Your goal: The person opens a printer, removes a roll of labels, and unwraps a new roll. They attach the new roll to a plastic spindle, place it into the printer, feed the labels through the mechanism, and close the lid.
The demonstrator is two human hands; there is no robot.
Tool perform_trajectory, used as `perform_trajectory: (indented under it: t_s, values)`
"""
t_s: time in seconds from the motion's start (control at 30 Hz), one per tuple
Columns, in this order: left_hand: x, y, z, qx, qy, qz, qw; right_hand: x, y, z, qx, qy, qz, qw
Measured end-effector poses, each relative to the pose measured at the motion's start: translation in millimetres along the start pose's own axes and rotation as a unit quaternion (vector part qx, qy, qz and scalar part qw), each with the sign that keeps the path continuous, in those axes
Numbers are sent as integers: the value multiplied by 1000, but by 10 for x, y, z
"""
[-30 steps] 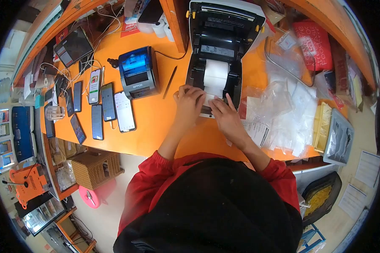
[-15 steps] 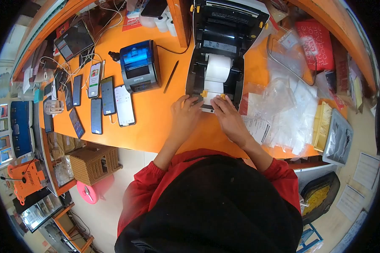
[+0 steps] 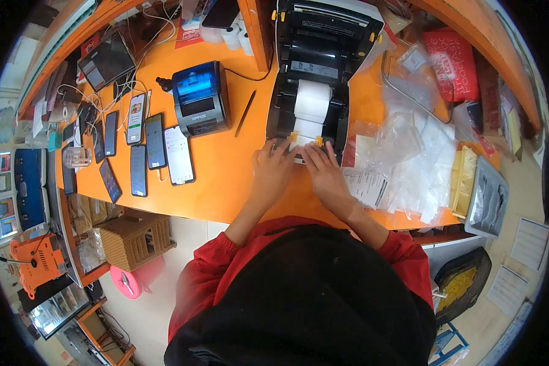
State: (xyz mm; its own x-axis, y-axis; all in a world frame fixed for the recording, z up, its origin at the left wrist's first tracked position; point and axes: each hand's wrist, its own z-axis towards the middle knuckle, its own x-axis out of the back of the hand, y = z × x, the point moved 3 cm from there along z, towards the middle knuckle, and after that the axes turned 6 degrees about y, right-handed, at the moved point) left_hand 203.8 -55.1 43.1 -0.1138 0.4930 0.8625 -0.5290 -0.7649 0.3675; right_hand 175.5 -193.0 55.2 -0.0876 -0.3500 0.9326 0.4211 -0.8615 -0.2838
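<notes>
A black-and-white label printer [image 3: 341, 110] stands with its lid [image 3: 329, 39] raised. Inside sits a white paper roll [image 3: 313, 100], its paper strip [image 3: 307, 130] drawn toward the front between two yellow guides. My left hand [image 3: 273, 171] rests on the front left edge, fingers apart and a little bent, tips by the left guide and the strip. Stretched over the strip's front end and the right guide are the fingers of my right hand [image 3: 327, 174]. The strip's very end is partly hidden under my fingertips.
Left of the printer are a pen [image 3: 246, 113], a small blue-topped EPPOS printer [image 3: 200, 100] and several phones [image 3: 155, 141] with cables. Clear plastic bags [image 3: 409, 165] and a printed sheet [image 3: 366, 186] lie on the right. A wooden post [image 3: 256, 33] stands behind.
Both hands have drawn slightly closer together over the front of the strip, covering more of it. The view has shifted slightly; the printer stays open.
</notes>
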Motion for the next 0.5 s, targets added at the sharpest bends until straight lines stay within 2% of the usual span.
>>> perform_trajectory:
  t_s: [0.1,0.5]
  values:
    - [-24,13,-25,-22,-12,6,1000,87,49,6,-5,-11,3,1000]
    - [-21,1,-77,-17,-11,-9,1000,9,-31,-74,-7,-12,20,1000]
